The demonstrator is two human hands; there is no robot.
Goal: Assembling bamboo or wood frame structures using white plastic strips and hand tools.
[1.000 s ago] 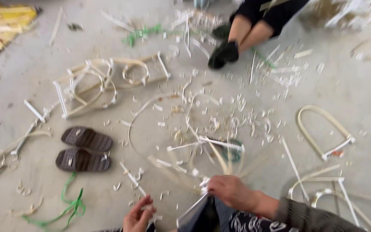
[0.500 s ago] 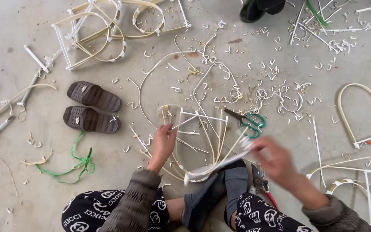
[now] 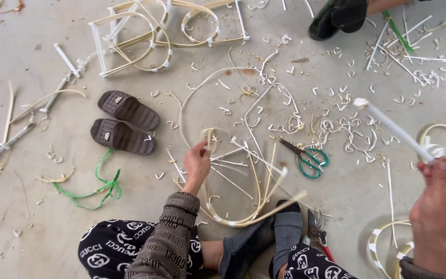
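On the far left of the concrete floor (image 3: 42,222) lie loose cane offcuts and a tangle of green cord (image 3: 99,186), with a pair of dark brown slippers (image 3: 125,124) side by side just above it. Farther up, a finished frame of bent cane loops (image 3: 156,31) rests flat among scraps. Near the middle, the left hand (image 3: 197,165) reaches forward from a patterned sleeve, its fingers pinched shut on the upper end of a thin cane strip that belongs to a half-built cane frame (image 3: 249,196); that frame lies on the floor just ahead of the person's dark shoes, its ribs fanning out from a bound curved base. To its right, green-handled scissors (image 3: 305,157) lie open among curled white shavings, apart from both hands, and red-handled pliers (image 3: 318,237) sit beside the shoe. At the top, another person's black shoe (image 3: 341,15) shows. On the far right, the right hand (image 3: 445,201) is raised and closed around one end of a white-wrapped cane rod (image 3: 393,129), which slants up and to the left, clear of the floor.
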